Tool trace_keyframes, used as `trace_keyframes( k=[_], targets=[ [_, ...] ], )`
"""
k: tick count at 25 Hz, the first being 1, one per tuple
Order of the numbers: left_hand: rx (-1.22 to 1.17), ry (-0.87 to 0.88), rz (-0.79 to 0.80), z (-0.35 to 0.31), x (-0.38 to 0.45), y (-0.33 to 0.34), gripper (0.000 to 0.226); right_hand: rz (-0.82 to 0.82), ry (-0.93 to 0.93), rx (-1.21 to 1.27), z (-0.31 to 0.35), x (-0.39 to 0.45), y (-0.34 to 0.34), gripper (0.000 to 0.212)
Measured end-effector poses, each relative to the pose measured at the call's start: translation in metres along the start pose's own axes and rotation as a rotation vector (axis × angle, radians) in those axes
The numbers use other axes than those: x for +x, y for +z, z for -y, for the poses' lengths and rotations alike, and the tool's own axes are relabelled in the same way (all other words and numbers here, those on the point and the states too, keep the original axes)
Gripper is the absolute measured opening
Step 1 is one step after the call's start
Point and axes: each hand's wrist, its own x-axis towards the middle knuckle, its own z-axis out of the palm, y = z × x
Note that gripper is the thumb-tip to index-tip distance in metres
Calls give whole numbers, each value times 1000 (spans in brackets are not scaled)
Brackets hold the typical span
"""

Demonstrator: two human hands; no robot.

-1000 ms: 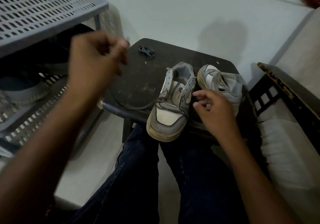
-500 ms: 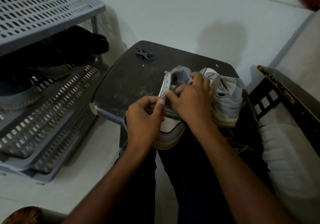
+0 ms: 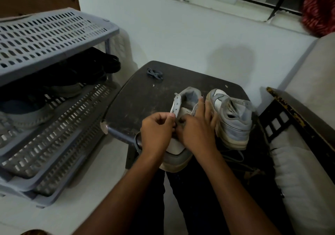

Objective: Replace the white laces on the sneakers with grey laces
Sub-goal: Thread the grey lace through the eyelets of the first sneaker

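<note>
Head camera, looking down: two grey-and-white sneakers sit on a dark, scuffed stool point(image 3: 137, 96) in front of a seated person. The near sneaker point(image 3: 178, 155) points its toe toward the person and overhangs the stool's front edge; its eyelet flaps stand open with no lace visible in the upper holes. The second sneaker point(image 3: 233, 118) stands just beside it on the right, turned the other way, with its heel toward the person.

Both hands meet over the near sneaker's tongue. The left hand point(image 3: 156, 129) hovers knuckles-up, fingers curled, thumb and forefinger pinched at the left eyelet flap; what they pinch is too small and dark to make out. The right hand point(image 3: 196, 131) lies across the shoe's right side, fingertips bent in against the left hand's, while its longer fingers point(image 3: 200, 105) stretch straight along the collar between the two shoes. Both forearms reach up from the bottom of the frame over dark trousers.

One small coiled grey lace point(image 3: 154, 73) rests at the stool's far edge, well apart from the shoes. Pale loose laces point(image 3: 235, 157) trail off the stool's right front corner below the second sneaker.

To the left stands one grey slotted plastic shoe rack point(image 3: 50, 40) with three visible tiers, holding dark footwear on its middle shelf.
</note>
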Motion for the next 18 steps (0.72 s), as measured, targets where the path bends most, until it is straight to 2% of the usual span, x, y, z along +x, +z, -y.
trace_keyframes(
  k=[3, 5, 8, 10, 12, 16, 18],
  targets=[
    [-1, -4, -37, 8, -1, 1, 14, 47, 32, 9, 1, 10, 1, 26],
    [-6, 3, -53, 13, -2, 1, 13, -29, 15, 56, 4, 11, 7, 21],
    [-18, 16, -54, 14, -5, 0, 13, -190, 121, 514, 2, 5, 1, 16],
    [6, 29, -61, 13, -6, 1, 13, -230, 239, 786, -2, -4, -16, 19],
    [1, 32, -55, 11, -9, 4, 13, -227, 243, 945, 1, -20, -29, 22],
    [-40, 59, 18, 7, -20, 7, 12, -133, 188, 937, 13, -43, -19, 8],
    [-52, 63, 28, 7, -20, 6, 11, -164, 155, 863, 13, -47, -8, 17]
  ],
)
